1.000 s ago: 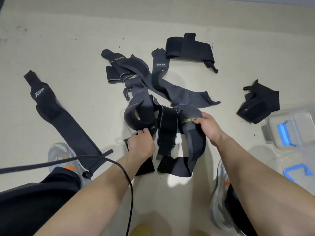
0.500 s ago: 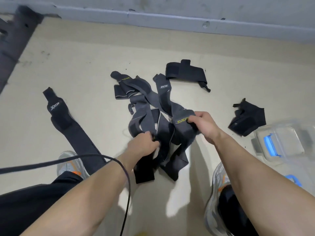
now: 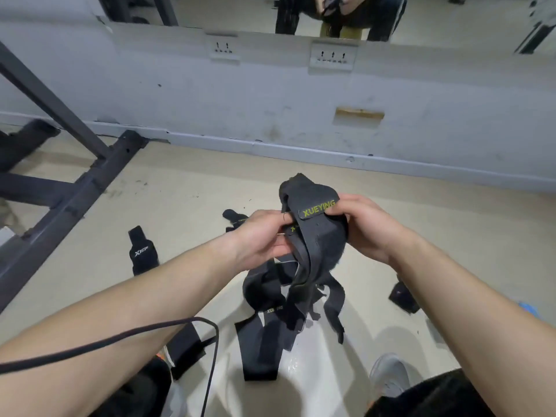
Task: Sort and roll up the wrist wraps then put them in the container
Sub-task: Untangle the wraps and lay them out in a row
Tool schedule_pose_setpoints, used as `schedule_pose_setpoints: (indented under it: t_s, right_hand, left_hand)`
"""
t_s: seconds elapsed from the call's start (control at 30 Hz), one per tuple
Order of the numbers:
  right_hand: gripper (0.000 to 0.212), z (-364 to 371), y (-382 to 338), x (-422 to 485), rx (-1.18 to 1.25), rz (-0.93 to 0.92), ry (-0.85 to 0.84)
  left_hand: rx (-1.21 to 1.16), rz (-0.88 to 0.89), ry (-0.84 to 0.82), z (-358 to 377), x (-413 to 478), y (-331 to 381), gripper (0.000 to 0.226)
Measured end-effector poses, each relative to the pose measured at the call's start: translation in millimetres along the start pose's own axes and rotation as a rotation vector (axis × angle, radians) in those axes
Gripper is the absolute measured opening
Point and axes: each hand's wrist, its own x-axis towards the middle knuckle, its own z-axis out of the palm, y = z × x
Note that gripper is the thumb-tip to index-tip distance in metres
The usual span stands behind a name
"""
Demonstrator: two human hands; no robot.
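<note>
Sorting tangled wrist wraps (image 3: 319, 239)
Gripped by left hand (image 3: 261, 236) and right hand (image 3: 370, 228); tails (image 3: 264, 350) hang below, likely easing separation.

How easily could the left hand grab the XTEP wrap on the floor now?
Probably not at once: the left hand and right hand both grip the XUEYING wrap. Otherwise the XTEP wrap lies unobstructed to its left.

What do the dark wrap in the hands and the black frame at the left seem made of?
The dark grey wrist wrap with the yellow-green XUEYING tab, gripped by the left hand and right hand, looks like matt elastic fabric: it folds and hangs limp; its fuzzy patch may be hook-and-loop. The black square-bar frame looks like painted metal: straight rigid bars, dull sheen.
</note>
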Motion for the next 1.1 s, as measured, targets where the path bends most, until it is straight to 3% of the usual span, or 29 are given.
schedule_pose_setpoints:
  t_s: [0.13, 0.37, 0.57, 0.83, 1.1]
  right_hand:
    - [0.021, 6.1, 1.6, -7.6, -0.075, 0.044, 0.041]
    - [0.027, 26.0, 18.9, 4.2, 0.021, -0.051, 0.138]
    - [0.020, 35.2, 15.9, 19.1, -0.025, -0.141, 0.067]
    - [0.017, 13.2, 5.5, 36.4, -0.027, -0.392, 0.364]
    - [0.012, 29.2, 4.7, 29.0, 0.028, -0.354, 0.121]
  left_hand:
    - [-0.062, 0.158, 0.045, -8.0, -14.9, 14.3, 0.031]
    - [-0.024, 0.232, 0.027, -16.8, -16.3, 22.2, 0.028]
    - [-0.029, 0.215, 0.032, -26.8, -13.8, 30.4, 0.027]
    - [-0.043, 0.196, 0.136, -39.4, -11.2, 35.9, 0.026]
    - [-0.040, 0.190, 0.054, -29.1, -11.1, 31.2, 0.025]
